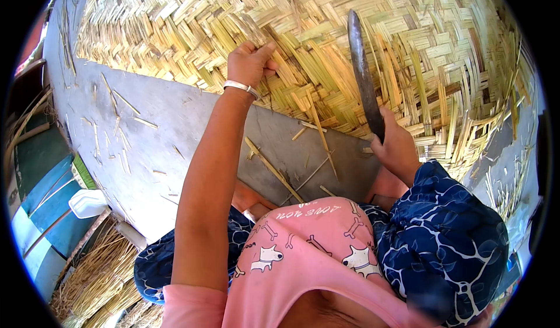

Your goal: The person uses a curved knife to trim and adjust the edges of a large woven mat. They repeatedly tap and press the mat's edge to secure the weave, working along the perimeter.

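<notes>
Surface: grey floor (151, 176), smooth, w/ loose straw bits scattered. L side of rm: blue sheeting (51, 195), green bristles (83, 172) and a white tray-like container (87, 203) just beyond the floor's L edge; straw bundle (105, 264) below them. Woven straw mat (326, 30) lies on floor, spanning top of view; L corner tapers, near edge runs diagonally down to R w/ unfinished strip ends.

LH (249, 66), white bangle (241, 87) at wrist, is over mat's near edge, L of ctr. Fingers curled, thumb drawn in; cannot tell if a strip is btwn them. Cut straw strip (274, 170) lies on bare floor below the edge.

RH (398, 141) is at near edge, R of ctr. Fingers closed round grip end of long dark knife (361, 65); blade extends up over mat. Further R: more straw bits (507, 194) on floor, beside mat's R end.
</notes>
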{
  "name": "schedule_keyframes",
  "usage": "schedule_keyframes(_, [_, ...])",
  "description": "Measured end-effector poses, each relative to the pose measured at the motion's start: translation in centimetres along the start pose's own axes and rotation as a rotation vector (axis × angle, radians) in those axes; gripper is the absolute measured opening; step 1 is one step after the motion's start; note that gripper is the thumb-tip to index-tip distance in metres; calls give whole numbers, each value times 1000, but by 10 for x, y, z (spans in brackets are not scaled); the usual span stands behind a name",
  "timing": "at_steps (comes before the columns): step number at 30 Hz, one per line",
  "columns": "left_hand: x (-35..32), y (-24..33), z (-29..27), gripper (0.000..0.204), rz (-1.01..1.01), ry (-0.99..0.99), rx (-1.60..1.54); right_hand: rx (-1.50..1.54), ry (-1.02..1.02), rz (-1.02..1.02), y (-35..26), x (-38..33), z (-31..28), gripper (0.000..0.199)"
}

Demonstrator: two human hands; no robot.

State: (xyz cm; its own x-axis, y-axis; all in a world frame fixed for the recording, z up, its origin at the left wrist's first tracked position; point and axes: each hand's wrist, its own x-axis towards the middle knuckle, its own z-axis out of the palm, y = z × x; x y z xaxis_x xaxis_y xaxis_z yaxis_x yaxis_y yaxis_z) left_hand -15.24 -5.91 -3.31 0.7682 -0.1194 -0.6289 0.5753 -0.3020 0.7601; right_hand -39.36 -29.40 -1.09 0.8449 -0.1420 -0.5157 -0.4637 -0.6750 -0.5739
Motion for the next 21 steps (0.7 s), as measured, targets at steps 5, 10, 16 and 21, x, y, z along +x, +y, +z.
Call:
schedule_keyframes(5, [0,6,1,23,-19,63,-129,254,-142,40,-8,-2,-20,51])
schedule_keyframes(10, [-6,3,5,22,45,120,-32,603,-402,106,-19,-9,-48,49])
schedule_keyframes(16, [-9,-6,9,23,57,241,-23,815,-581,-92,-42,16,-53,48])
schedule_keyframes(21, [-7,-9,7,24,-1,234,-156,1196,-524,158,-49,31,-53,55])
